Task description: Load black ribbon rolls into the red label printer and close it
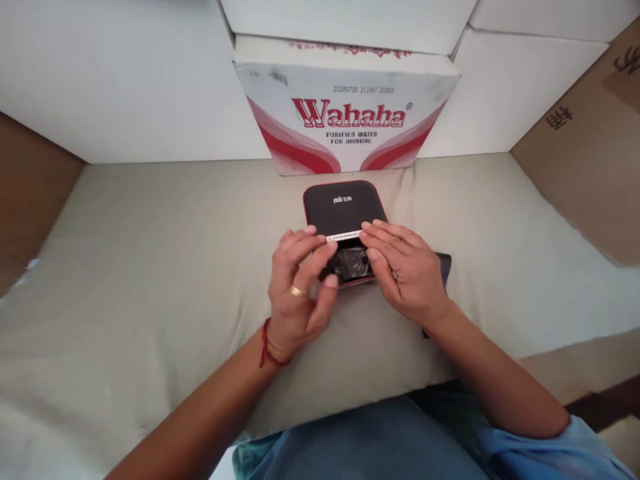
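A black device [345, 213] with a thin red rim and a white logo lies on the covered surface in front of me. Across its near part runs a white label strip [343, 236]. Below the strip is a dark recess holding a shiny piece that looks wrapped in clear film [354, 263]. My left hand [303, 287], with a ring, rests its fingertips at the strip's left end; thumb and forefinger are apart. At the right end, my right hand [405, 270] has its fingers together on the lid's edge, thumb lower down. Both hands hide the device's sides.
Behind the device stands a white and red Wahaha water carton [350, 120] against white boxes [150, 80]. Brown cardboard [585, 147] bounds the right side, more brown cardboard [35, 193] the left. A dark flat object [445, 265] is partly hidden under my right wrist.
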Tool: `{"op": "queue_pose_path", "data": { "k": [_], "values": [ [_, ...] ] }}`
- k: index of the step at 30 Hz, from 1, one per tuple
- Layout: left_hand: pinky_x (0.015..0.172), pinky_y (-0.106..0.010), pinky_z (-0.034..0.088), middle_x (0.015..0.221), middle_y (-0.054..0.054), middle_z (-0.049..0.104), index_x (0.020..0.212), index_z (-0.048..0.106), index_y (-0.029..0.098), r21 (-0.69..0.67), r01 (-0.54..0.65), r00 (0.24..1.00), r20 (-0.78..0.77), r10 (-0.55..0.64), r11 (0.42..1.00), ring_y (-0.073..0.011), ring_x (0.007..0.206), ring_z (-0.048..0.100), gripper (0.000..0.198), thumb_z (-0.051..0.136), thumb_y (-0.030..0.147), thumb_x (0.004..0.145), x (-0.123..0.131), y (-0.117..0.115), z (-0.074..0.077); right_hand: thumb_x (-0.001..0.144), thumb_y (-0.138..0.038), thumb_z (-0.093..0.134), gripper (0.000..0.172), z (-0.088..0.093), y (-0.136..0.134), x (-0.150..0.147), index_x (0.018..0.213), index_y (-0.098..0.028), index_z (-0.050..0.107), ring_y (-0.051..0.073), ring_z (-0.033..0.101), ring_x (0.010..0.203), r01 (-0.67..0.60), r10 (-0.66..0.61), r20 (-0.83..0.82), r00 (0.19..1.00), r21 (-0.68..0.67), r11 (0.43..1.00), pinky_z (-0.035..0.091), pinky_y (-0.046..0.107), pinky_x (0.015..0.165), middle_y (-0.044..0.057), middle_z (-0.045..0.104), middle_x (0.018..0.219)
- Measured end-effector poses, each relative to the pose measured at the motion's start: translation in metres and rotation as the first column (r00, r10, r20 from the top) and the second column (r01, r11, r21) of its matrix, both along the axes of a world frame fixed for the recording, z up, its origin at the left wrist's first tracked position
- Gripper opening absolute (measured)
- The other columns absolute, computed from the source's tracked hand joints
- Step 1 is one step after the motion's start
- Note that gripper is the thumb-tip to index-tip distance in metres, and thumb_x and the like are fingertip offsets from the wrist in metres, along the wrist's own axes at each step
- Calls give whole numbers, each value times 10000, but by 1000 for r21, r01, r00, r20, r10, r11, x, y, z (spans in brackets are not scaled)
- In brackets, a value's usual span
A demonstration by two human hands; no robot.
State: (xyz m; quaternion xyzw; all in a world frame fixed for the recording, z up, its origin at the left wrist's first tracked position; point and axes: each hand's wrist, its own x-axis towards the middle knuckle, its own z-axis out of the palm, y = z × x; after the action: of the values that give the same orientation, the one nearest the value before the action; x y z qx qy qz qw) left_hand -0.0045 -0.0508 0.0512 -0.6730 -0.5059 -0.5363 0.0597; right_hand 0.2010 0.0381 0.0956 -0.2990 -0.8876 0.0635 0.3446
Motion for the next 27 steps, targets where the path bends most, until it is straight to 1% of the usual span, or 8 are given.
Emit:
{"op": "queue_pose_path", "data": {
  "k": [2, 4, 6, 9, 12, 16, 22, 27],
  "values": [
    [1379, -512, 459, 1476, -78, 719, 1496, 721, 324, -121, -55, 983, 166, 75, 991, -257, 1507, 650, 411, 578, 213, 1127, -9, 1, 5, 1186, -234, 550, 358, 0, -1, -1, 1350, -178, 864, 249, 807, 1373, -3, 3, -47, 999, -5, 1000, 646, 441, 1203, 92, 868, 1410],
    [1371, -520, 468, 1545, -69, 691, 1435, 758, 333, -292, -40, 908, 388, 157, 955, -275, 1551, 616, 358, 612, 268, 1115, -18, 4, 7, 1183, -235, 562, 346, 1, -1, -2, 1337, -185, 868, 260, 820, 1329, -4, 3, -77, 997, -9, 1000, 665, 463, 1170, 91, 876, 1394],
    [1385, -563, 453, 1662, -58, 629, 1463, 733, 357, -423, 110, 751, 628, 204, 899, -315, 1648, 530, 418, 686, 325, 1049, -26, 9, 6, 1181, -238, 571, 336, 0, 0, -3, 1338, -199, 865, 269, 826, 1294, -4, 3, -93, 996, -16, 1000, 669, 493, 1151, 92, 877, 1393],
    [1459, -631, 338, 1844, 1, 483, 1576, 631, 423, -417, 412, 536, 830, 155, 810, -352, 1800, 320, 682, 793, 349, 918, -35, 18, 3, 1174, -229, 585, 323, -1, 0, -4, 1352, -196, 852, 282, 814, 1296, -18, 16, -109, 994, -18, 1000, 656, 521, 1154, 107, 872, 1408],
    [1528, -619, 163, 1925, 64, 362, 1668, 531, 474, -320, 564, 475, 880, 18, 761, -341, 1853, 185, 948, 875, 302, 801, -38, 25, 1, 1162, -217, 599, 314, -3, -4, -1, 1358, -207, 843, 296, 785, 1344, -32, 30, -123, 992, -15, 999, 636, 538, 1177, 115, 859, 1439],
    [1547, -579, 75, 1930, 98, 343, 1726, 450, 507, -194, 649, 381, 920, -93, 735, -317, 1865, 147, 1050, 853, 274, 785, -34, 33, -7, 1109, -193, 662, 274, -6, -18, 12, 1292, -242, 860, 321, 746, 1348, 7, 1, -127, 992, 61, 998, 630, 543, 1147, 115, 867, 1396],
    [1536, -525, 155, 1948, 79, 303, 1751, 385, 494, -51, 663, 288, 938, -191, 747, -316, 1861, 153, 1082, 853, 333, 788, -20, 41, -24, 1067, -115, 676, 420, -13, -35, 25, 1445, -253, 795, 289, 758, 1288, -15, 22, -89, 996, 86, 996, 638, 498, 1141, 106, 860, 1345],
    [1515, -505, 220, 1969, 50, 246, 1752, 370, 468, -36, 658, 307, 925, -224, 752, -324, 1851, 179, 1021, 853, 414, 854, -13, 41, -31, 1082, -157, 692, 261, 2, -28, 23, 1293, -196, 841, 283, 800, 1216, -60, 66, -59, 996, 95, 994, 650, 469, 1133, 121, 880, 1237]
  ]
}}
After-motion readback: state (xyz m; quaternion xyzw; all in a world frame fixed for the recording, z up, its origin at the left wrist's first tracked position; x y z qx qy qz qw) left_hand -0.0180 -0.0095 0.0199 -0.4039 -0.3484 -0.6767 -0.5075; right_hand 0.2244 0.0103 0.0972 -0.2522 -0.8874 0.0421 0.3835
